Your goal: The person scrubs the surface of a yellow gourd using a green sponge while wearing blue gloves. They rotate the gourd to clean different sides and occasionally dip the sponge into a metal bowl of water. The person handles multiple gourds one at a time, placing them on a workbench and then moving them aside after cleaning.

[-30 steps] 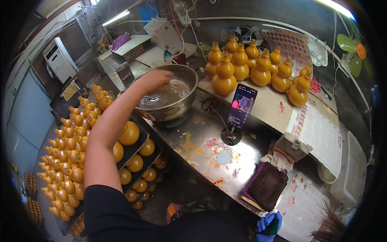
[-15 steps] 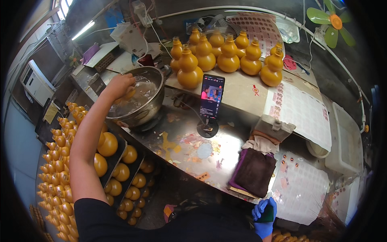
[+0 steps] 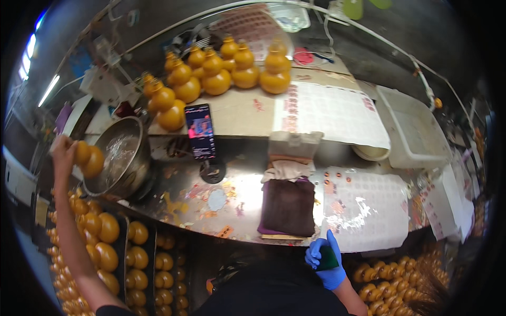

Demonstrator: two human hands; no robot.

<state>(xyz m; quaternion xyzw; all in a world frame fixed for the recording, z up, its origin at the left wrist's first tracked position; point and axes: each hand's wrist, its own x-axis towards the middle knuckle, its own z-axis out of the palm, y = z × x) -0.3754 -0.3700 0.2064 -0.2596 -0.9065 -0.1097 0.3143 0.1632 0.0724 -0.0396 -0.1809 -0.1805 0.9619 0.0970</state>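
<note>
At the left rim of a metal bowl of water (image 3: pixel 141 139), my bare left hand (image 3: pixel 63 150) is closed around the neck end of a yellow gourd-shaped bottle (image 3: pixel 93 161). The bottle is tilted, its rounded body toward the bowl. My right hand (image 3: pixel 326 260), in a blue glove, grips a dark green pad (image 3: pixel 328 258) at the front edge of the metal table (image 3: pixel 237 216). Just beyond that hand lies a folded dark brown cloth (image 3: pixel 288 208). A sheet of round labels (image 3: pixel 369 205) lies to its right.
A lit phone (image 3: pixel 200 130) stands on a round base. Behind it, several gourd-shaped bottles (image 3: pixel 215 76) line a raised shelf. More label sheets (image 3: pixel 332 113) and a white plastic tub (image 3: pixel 414 129) are at the right. Racks of bottles (image 3: pixel 137 258) fill the lower left; more bottles (image 3: pixel 392 284) sit lower right.
The gourd-shaped bottle has come up out of the bowl and over its left rim in my left hand. My view has swung right. My right hand keeps the green pad.
</note>
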